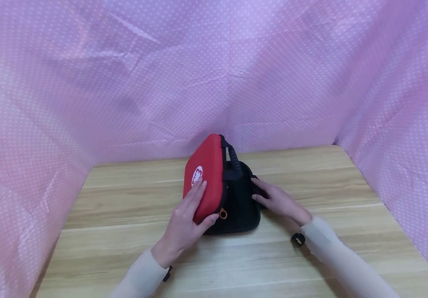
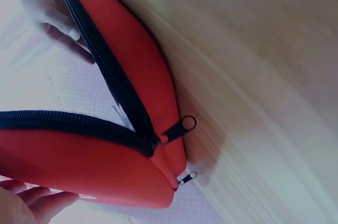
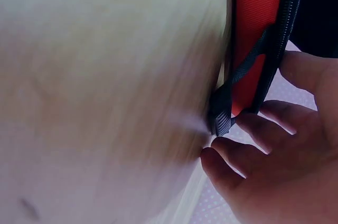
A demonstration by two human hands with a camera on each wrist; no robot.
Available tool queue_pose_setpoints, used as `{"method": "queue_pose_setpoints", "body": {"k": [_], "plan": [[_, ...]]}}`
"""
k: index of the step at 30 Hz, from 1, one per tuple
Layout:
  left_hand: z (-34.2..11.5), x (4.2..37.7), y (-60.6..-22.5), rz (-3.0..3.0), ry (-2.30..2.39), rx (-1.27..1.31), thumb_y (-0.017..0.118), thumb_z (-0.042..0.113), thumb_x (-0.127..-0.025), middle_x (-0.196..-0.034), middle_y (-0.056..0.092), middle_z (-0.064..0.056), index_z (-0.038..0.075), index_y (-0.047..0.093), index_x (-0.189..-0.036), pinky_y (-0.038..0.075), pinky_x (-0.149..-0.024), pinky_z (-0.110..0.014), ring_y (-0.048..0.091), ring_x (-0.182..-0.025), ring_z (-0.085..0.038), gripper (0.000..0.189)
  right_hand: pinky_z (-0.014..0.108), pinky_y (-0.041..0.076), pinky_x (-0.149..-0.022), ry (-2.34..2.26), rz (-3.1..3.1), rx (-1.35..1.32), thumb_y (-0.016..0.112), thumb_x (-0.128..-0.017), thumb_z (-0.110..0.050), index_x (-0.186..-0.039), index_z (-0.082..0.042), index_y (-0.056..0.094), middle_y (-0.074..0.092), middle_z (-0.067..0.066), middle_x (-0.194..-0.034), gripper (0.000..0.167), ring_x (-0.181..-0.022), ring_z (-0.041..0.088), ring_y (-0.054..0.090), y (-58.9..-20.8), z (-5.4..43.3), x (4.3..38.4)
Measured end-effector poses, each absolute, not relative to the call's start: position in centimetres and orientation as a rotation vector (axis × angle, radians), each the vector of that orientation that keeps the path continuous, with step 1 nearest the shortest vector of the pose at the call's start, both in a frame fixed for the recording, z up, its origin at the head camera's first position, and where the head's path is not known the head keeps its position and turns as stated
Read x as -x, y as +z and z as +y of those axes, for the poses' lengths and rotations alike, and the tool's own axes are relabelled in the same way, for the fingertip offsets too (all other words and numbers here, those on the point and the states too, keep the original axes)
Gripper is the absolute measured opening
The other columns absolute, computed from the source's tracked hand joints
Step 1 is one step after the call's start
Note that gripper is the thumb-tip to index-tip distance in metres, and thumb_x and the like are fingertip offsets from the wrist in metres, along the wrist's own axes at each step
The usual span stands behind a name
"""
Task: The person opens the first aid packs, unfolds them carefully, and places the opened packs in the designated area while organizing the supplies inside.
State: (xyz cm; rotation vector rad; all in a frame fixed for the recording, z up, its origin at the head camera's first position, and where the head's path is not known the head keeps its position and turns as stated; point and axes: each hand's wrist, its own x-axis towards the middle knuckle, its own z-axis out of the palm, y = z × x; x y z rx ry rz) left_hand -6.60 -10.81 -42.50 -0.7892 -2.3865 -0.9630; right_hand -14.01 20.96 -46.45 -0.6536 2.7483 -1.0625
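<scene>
A red hard-shell zip case (image 1: 210,174) with a white emblem stands part open on the table, its lid tilted up on the left and its black-lined lower half (image 1: 245,217) lying flat. My left hand (image 1: 184,225) holds the lid, fingers along its red outer face and thumb at the near edge. At the right rim, my right hand (image 1: 279,200) touches the lower half beside a black strap handle (image 3: 221,110), its fingers loosely bent. Another black handle (image 1: 234,159) hangs from the lid. In the left wrist view, zipper pulls (image 2: 182,126) dangle near the joined corner.
The case rests on a light wood-grain table (image 1: 124,215). Pink dotted cloth (image 1: 161,82) hangs around the back and both sides. Dark bands with small black devices (image 1: 298,239) sit at both wrists.
</scene>
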Motion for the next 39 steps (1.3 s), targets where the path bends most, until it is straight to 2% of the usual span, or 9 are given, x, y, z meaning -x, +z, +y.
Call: {"method": "queue_pose_setpoints", "body": {"k": [5,11,14,16,21,28,32,35,39], "plan": [[-12.0,6.1,-42.1,-2.402,-0.981,0.734,0.058,0.059,-0.099,-0.159,0.046,-0.013,0.015,0.035,-0.163,0.058,-0.09,-0.051,0.053,-0.136,-0.04,0.081,0.057,0.036,-0.116,-1.046,2.748,0.649,0.062,-0.105,-0.021,-0.158,0.0,0.039,0.043,0.024,-0.157,0.061,-0.143,0.042,0.044,-46.6,21.0,13.8],[-13.5,5.8,-42.0,-2.38,-1.003,0.659,0.056,0.059,-0.101,-0.154,0.052,-0.015,0.015,0.03,-0.164,0.056,-0.092,-0.051,0.062,-0.127,-0.039,0.081,0.058,0.036,-0.116,-1.044,2.74,0.645,0.061,-0.106,-0.022,-0.158,0.0,0.038,0.042,0.024,-0.158,0.062,-0.143,0.042,0.043,-46.6,21.1,13.7],[-14.3,5.7,-42.1,-2.353,-1.027,0.635,0.053,0.059,-0.103,-0.154,0.052,-0.016,0.012,0.028,-0.165,0.052,-0.099,-0.046,0.063,-0.126,-0.036,0.082,0.058,0.035,-0.116,-1.044,2.727,0.625,0.061,-0.106,-0.023,-0.159,-0.001,0.037,0.04,0.022,-0.159,0.062,-0.144,0.041,0.041,-46.6,21.3,13.6],[-14.9,5.5,-42.2,-2.339,-1.054,0.619,0.052,0.058,-0.103,-0.152,0.053,-0.018,0.011,0.024,-0.165,0.049,-0.101,-0.038,0.065,-0.124,-0.036,0.082,0.058,0.035,-0.116,-1.043,2.719,0.616,0.061,-0.106,-0.024,-0.16,-0.002,0.036,0.04,0.022,-0.16,0.063,-0.145,0.041,0.041,-46.5,21.3,13.5],[-16.4,4.9,-42.3,-2.327,-1.118,0.574,0.06,0.041,-0.105,-0.155,0.048,-0.022,0.01,0.014,-0.167,0.046,-0.099,-0.019,0.068,-0.117,-0.039,0.083,0.058,0.035,-0.116,-1.041,2.713,0.617,0.06,-0.106,-0.024,-0.16,-0.002,0.035,0.041,0.022,-0.159,0.063,-0.145,0.041,0.041,-46.4,21.3,13.6],[-18.2,4.5,-42.2,-2.253,-1.129,0.516,0.067,0.013,-0.101,-0.147,0.055,-0.025,0.006,0.021,-0.165,0.048,-0.096,-0.019,0.069,-0.11,-0.039,0.08,0.058,0.036,-0.116,-1.019,2.721,0.629,0.06,-0.106,-0.026,-0.16,-0.003,0.035,0.04,0.023,-0.159,0.064,-0.144,0.041,0.042,-46.6,21.4,13.8],[-18.8,4.3,-42.3,-2.185,-1.153,0.481,0.069,0.001,-0.095,-0.138,0.062,-0.026,0.0,0.029,-0.162,0.048,-0.094,-0.014,0.069,-0.112,-0.015,0.078,0.058,0.036,-0.116,-1.02,2.721,0.636,0.06,-0.107,-0.027,-0.16,-0.003,0.035,0.04,0.023,-0.159,0.064,-0.144,0.042,0.042,-46.6,21.5,13.8],[-19.3,4.1,-42.6,-2.141,-1.193,0.456,0.068,-0.007,-0.09,-0.128,0.066,-0.029,-0.003,0.031,-0.159,0.048,-0.094,-0.012,0.062,-0.113,0.005,0.078,0.059,0.035,-0.116,-1.025,2.714,0.633,0.06,-0.107,-0.027,-0.16,-0.002,0.035,0.039,0.024,-0.16,0.064,-0.145,0.042,0.041,-46.6,21.5,13.7],[-20.0,3.9,-42.7,-2.109,-1.288,0.439,0.061,-0.014,-0.09,-0.128,0.064,-0.033,-0.003,0.029,-0.16,0.049,-0.093,-0.011,0.06,-0.117,0.005,0.078,0.059,0.034,-0.117,-1.033,2.702,0.629,0.059,-0.107,-0.026,-0.161,-0.002,0.034,0.039,0.024,-0.16,0.063,-0.145,0.043,0.04,-46.4,21.4,13.7]]}}
